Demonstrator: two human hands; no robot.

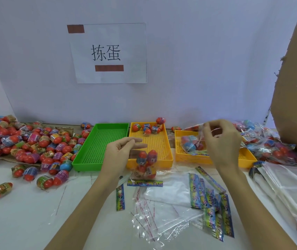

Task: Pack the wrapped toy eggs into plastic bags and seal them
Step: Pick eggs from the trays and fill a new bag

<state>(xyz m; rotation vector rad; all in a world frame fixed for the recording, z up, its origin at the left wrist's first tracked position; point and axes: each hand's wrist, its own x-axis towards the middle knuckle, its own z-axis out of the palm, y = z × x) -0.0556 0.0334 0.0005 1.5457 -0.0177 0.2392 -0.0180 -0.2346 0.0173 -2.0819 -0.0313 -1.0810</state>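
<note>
Fingers [135,143] of the left hand [118,156] are pinched on a clear plastic bag of red-capped wrapped toy eggs [146,165], hung upright over the white tabletop [26,210]; its open top is reached nearest by the right hand [221,141], where clear film is pinched.

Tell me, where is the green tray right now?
The green tray sits left of centre, between the loose egg pile and the middle yellow tray.
</note>
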